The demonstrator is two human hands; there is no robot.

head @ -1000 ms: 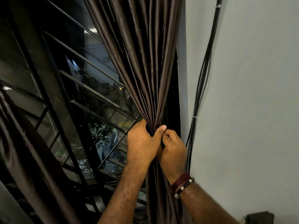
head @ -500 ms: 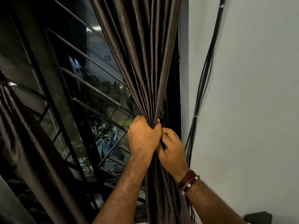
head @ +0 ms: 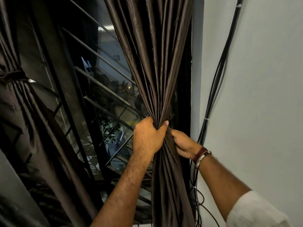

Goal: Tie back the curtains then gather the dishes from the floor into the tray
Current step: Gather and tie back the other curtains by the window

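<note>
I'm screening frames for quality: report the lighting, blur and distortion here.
Head view: dim and uneven, window side dark, wall evenly lit; wide-angle bend bows the cables; right sleeve is softly blurred; left hand and curtain are sharp.

The dark brown shiny pleated curtain (head: 152, 63) hangs in the frame centre, bunched narrow at mid-height. A second dark brown curtain (head: 18, 95) at far left is already tied.

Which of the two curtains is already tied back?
The left curtain, cinched by a tie band. The right curtain is only bunched in the left hand and right hand.
</note>
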